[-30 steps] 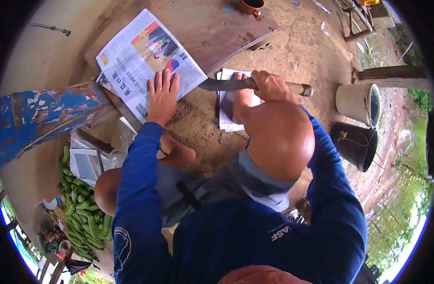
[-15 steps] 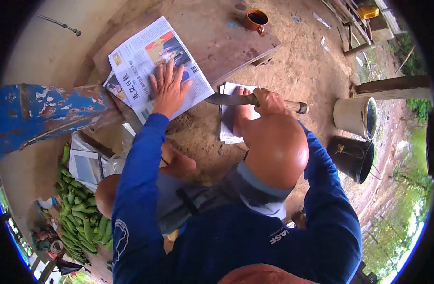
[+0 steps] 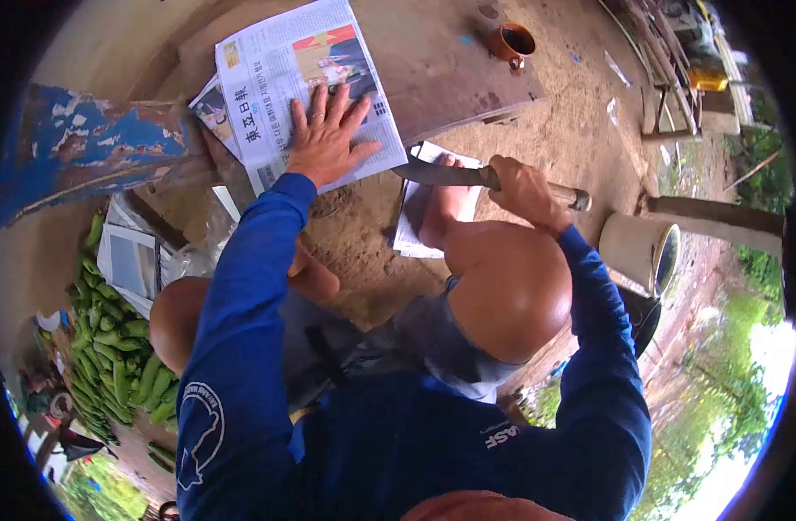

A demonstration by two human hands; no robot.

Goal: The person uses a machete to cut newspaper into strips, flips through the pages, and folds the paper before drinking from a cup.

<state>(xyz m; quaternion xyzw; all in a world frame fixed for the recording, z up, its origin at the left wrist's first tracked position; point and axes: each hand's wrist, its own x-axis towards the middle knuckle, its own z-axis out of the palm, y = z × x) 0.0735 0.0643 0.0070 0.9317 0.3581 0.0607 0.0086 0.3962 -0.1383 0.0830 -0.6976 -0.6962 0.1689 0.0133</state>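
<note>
My left hand [image 3: 333,139] lies flat with fingers spread on a folded newspaper [image 3: 267,95], which rests on a low brown wooden table [image 3: 441,69]. In my right hand [image 3: 526,193] is a large knife [image 3: 445,175] with a dark, broad blade and a pale handle end. The blade points left, and its tip is right at the newspaper's lower right corner, partly hidden by it. Another printed sheet [image 3: 214,117] sticks out from under the newspaper on the left. Below the blade, my bare foot [image 3: 445,208] is on a stack of papers [image 3: 411,221] on the dirt ground.
An orange-brown cup [image 3: 512,43] of dark liquid stands on the table. Long green vegetables [image 3: 111,347] are heaped at lower left near more newspapers [image 3: 130,265]. A peeling blue post [image 3: 85,148] crosses the left. At right are a white bucket [image 3: 632,247] and a black bucket [image 3: 648,321].
The view has shifted, moving the table and cup up and right in it. My left hand stays on the newspaper; the knife remains in my right hand, its tip still by the paper's corner.
</note>
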